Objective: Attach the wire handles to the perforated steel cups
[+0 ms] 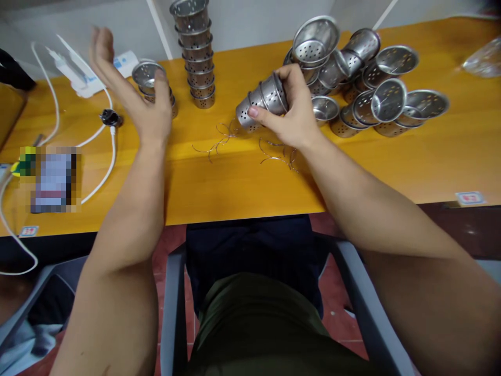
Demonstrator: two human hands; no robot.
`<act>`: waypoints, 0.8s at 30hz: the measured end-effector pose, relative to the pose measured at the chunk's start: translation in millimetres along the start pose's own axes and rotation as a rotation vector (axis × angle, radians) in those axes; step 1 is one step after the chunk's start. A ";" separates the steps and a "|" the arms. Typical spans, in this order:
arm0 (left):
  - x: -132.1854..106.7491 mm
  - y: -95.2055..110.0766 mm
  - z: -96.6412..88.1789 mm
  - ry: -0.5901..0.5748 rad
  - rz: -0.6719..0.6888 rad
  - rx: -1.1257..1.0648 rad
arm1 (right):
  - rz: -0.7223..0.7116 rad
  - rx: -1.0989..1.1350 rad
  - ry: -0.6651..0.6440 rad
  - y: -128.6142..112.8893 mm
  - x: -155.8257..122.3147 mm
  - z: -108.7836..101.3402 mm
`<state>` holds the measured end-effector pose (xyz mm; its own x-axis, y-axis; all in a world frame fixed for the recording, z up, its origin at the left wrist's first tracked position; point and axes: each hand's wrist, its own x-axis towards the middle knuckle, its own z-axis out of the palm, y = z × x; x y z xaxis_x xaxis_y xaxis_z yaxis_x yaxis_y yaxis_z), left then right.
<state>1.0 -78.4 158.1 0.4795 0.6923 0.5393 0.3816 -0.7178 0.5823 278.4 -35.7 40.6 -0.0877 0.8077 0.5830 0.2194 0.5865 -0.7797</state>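
Observation:
My right hand (299,112) grips a short nested stack of perforated metal cups (261,100), tilted on its side above the table. The thumb presses the cups' near side, while the other fingers go behind the rim and are partly hidden. My left hand (151,119) is raised with its fingers apart and nothing in it. Just behind its thumb stands a low stack of the same cups (145,74), partly covered by the hand; whether they touch I cannot tell. Thin curved wire pieces (221,138) lie on the table below the held cups, and more wires (279,156) lie near my right wrist.
A tall stack of cups (201,68) stands at the back. Several tilted cup stacks (364,104) crowd the right side. A white power strip (84,78), cables, a black plug (111,118) and a blurred-out phone (55,183) lie left. Clear plastic (485,60) sits far right.

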 end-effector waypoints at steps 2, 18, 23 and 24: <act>-0.8 -1.5 11.2 -0.003 0.005 -0.001 | 0.005 -0.028 0.004 1.1 -2.3 4.9; -39.1 -136.7 105.6 0.070 -0.011 0.021 | -0.005 -0.070 -0.274 -23.6 -11.5 26.6; -39.8 -148.2 106.5 0.019 -0.024 -0.056 | -0.044 0.006 -0.262 -14.4 -9.5 27.2; -41.0 -151.8 105.9 0.007 -0.017 -0.075 | -0.052 0.009 -0.266 -14.0 -8.7 26.5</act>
<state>7.1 -5.6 -16.9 0.4677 0.7048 0.5334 0.3293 -0.6989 0.6349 250.3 -49.3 40.3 -0.3512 0.7633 0.5423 0.1991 0.6268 -0.7533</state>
